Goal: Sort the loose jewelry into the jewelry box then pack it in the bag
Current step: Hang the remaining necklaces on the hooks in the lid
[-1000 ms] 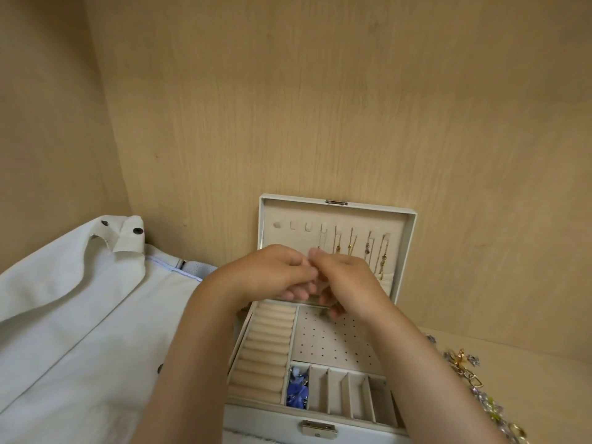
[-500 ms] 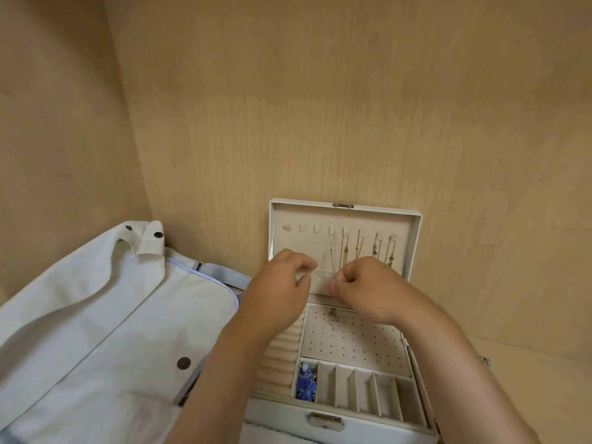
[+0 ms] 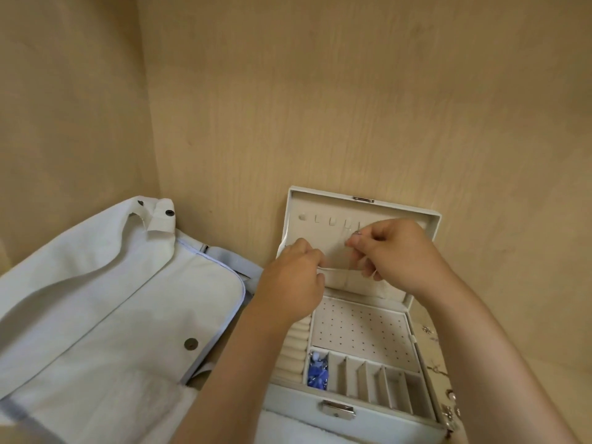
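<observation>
Pale wood [image 3: 320, 107] backs the box [image 3: 288, 402]: left fingers [image 3: 312, 256] pinch its pocket [image 3: 362, 283], right fingers [image 3: 356, 241] a chain [image 3: 347, 267] (thin).

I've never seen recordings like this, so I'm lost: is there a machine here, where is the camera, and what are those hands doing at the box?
No machine here: a person works with bare hands, and the one picture comes from a camera worn on their head, looking down. An open jewelry box sits by a wooden wall, with a pale bag on its left. Blue jewelry lies in the leftmost small front compartment. The left hand pinches the edge of the lid pocket, while the right hand pinches a thin chain near the lid's hooks.
</observation>
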Demonstrator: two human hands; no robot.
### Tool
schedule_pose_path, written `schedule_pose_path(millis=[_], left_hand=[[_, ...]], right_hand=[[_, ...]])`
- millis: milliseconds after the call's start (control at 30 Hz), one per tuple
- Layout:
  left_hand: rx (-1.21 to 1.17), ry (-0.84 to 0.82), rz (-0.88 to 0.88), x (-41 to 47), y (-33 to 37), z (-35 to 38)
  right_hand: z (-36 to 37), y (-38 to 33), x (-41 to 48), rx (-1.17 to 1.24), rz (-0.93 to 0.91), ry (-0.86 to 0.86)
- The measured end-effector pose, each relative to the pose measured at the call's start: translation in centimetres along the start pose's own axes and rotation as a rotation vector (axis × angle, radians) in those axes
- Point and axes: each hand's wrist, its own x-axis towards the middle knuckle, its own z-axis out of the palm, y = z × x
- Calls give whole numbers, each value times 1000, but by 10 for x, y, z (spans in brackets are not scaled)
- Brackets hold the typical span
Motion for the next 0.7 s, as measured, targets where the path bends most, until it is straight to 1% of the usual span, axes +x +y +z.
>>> schedule_pose_path(millis=[167, 300, 467, 600, 700], left_hand=[[-25, 11, 5, -1, -2, -2], [-28, -13, 5, -1, -4, -4], [-40, -6, 2, -1, -2, -6], [-31, 7, 0, -1, 0, -6], [-18, 8, -3, 0, 1, -5]], right_hand=[[-3, -14, 19, 13, -40, 134], [-1, -19, 29, -45, -82, 172], [13, -4, 28, -182, -112, 109], [28, 19, 21, -414, -95, -42], [32, 27, 12, -445, -115, -26]])
